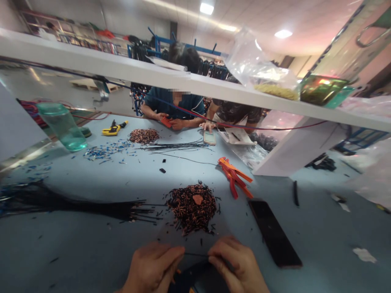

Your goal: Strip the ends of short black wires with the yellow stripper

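At the bottom of the head view, a thin black wire (pixel 196 254) is stretched between my two hands. My left hand (pixel 154 264) pinches one end of it, and my right hand (pixel 234 262) pinches the other between thumb and fingers. Under the wire, partly hidden by my left hand, is a dark object with orange parts (pixel 192 280); its kind is unclear. Just beyond my hands lies a heap of short black and copper-coloured wire scraps (pixel 191 211). A bundle of black wires (pixel 88 205) stretches to the left, its far-left ends showing blue.
Red-orange wire strippers (pixel 235 177) and a black phone (pixel 275 232) lie on the right. Yellow-black pliers (pixel 114 128), a green bottle (pixel 62 126) and another scrap pile (pixel 143 135) are farther back. A white shelf beam (pixel 195 79) crosses above. Two people sit opposite.
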`<state>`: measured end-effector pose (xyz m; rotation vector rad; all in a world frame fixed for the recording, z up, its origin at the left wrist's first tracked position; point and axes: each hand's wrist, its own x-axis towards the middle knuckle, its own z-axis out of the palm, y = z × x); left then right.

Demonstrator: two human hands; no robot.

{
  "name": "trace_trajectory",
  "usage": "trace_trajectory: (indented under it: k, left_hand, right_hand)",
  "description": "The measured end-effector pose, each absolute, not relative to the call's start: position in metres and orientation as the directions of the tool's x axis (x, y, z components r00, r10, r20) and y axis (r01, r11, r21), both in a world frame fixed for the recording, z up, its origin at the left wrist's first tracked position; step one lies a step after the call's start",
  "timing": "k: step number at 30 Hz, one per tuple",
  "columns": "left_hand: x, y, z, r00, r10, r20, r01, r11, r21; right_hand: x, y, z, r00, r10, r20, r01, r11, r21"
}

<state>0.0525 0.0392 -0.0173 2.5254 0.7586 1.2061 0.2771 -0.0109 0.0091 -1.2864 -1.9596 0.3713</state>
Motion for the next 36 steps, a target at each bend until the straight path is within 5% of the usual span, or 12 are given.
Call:
trace_trajectory:
  k: [6, 15, 22, 27, 36]
  left_hand:
    - [0.052, 0.04, -0.014, 0.494, 0.586, 0.642, 0.327, -0.809, 0.488]
    - [0.051, 0.046, -0.012, 0.385, 0.645, 0.66, 0.47, -0.752, 0.461]
    - [0.058, 0.036, -0.015, 0.363, 0.48, 0.799, 0.452, -0.84, 0.299]
    - [0.059, 0.04, -0.023, 0.459, 0.449, 0.767, 0.343, -0.886, 0.314]
    - [0.053, 0.039, -0.021, 0.479, 0.334, 0.812, 0.391, -0.909, 0.144]
  right_hand:
    - [0.277, -0.013, 0.014, -0.11, 0.955, 0.274, 0.571, 0.287, -0.769]
    - [0.283, -0.015, 0.017, -0.05, 0.961, 0.273, 0.599, 0.248, -0.762]
    - [0.259, -0.018, 0.006, -0.079, 0.927, 0.366, 0.552, 0.346, -0.758]
    - [0.248, -0.018, -0.007, -0.075, 0.897, 0.436, 0.519, 0.408, -0.751]
    - [0.269, -0.02, -0.006, -0.127, 0.943, 0.307, 0.579, 0.322, -0.749]
